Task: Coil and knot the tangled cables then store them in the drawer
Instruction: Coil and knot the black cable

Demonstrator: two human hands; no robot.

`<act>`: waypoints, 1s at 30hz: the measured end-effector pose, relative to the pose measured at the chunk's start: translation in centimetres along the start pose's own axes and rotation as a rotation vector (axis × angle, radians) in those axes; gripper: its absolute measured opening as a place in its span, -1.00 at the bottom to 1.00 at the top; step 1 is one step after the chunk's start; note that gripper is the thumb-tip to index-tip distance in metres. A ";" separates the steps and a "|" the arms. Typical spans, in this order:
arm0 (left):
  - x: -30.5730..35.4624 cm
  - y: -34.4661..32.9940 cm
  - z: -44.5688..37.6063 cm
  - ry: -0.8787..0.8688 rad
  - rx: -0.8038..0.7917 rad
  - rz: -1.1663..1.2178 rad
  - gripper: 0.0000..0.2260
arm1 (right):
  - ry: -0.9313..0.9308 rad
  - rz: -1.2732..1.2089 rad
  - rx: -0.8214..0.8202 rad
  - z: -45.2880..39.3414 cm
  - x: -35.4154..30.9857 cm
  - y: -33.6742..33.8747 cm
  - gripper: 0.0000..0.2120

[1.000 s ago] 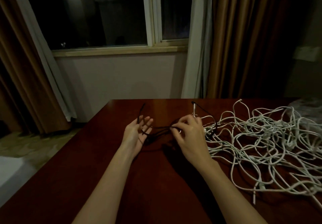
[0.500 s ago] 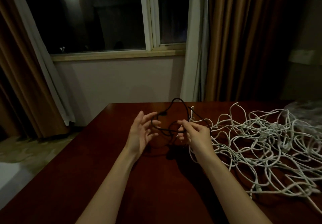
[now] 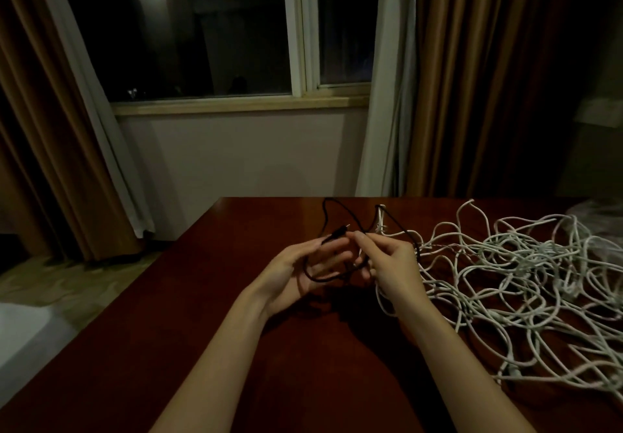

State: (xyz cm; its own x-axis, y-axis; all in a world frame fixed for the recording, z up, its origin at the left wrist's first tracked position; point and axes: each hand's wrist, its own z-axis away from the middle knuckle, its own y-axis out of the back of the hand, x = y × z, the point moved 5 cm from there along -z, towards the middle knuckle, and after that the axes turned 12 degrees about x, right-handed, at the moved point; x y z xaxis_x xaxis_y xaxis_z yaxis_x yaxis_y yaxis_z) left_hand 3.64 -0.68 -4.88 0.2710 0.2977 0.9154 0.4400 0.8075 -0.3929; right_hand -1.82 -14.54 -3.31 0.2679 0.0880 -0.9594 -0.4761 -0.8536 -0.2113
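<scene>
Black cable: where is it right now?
Head view, centre: the black cable loops between the left hand and right hand, above the table, left of the white cable tangle.

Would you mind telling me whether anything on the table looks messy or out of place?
Yes: the white cables sprawl in a loose tangle across the table's right side, uncoiled. The black cable loops loosely between the left hand and right hand, unknotted.
</scene>
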 end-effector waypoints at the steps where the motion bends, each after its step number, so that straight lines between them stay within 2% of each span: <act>1: -0.1 -0.3 0.3 0.029 -0.069 -0.006 -0.65 | 0.000 -0.012 -0.002 0.1 -0.1 0.0 -0.84; 3: -0.4 -0.6 0.6 0.094 -0.133 -0.027 -0.63 | 0.014 -0.016 -0.008 0.2 -0.3 0.0 -0.85; 8: -1.6 -0.8 0.7 0.249 -0.135 0.010 -0.62 | 0.091 0.079 0.021 -0.1 -0.2 0.4 -0.87; 13: -1.3 -0.1 0.5 0.325 -0.226 0.137 -0.26 | 0.184 0.221 -0.076 -0.2 -0.3 0.0 -0.81; 15: -1.4 0.1 0.6 0.357 -0.303 0.133 -0.33 | 0.204 0.289 -0.110 -0.2 0.0 -0.3 -0.76; 18: -1.9 -0.4 0.9 0.369 -0.373 0.077 -0.71 | 0.238 0.393 -0.183 0.2 0.3 -0.9 -0.72; 20: -2.0 -0.5 0.9 0.347 -0.339 0.023 -0.90 | 0.235 0.402 -0.198 0.2 0.4 -1.0 -0.75; 23: -2.3 -0.7 0.6 0.318 -0.283 -0.057 -0.89 | 0.140 0.312 -0.137 -0.3 0.5 -0.8 -0.83; 27: -2.5 -2.1 0.4 0.278 -0.293 -0.042 -0.80 | 0.001 0.121 -0.081 -0.5 0.3 -0.4 -0.86; 30: -2.5 -2.3 0.0 0.261 -0.290 0.003 -0.86 | 0.017 0.051 0.013 -0.7 -0.4 0.3 -0.89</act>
State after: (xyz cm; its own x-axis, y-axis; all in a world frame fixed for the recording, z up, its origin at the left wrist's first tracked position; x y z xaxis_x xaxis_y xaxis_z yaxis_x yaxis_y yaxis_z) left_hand 1.96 -3.29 -6.26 0.4646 0.1304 0.8759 0.6526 0.6182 -0.4381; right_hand -1.51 -15.23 -2.83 0.2572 0.0351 -0.9657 -0.5008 -0.8498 -0.1643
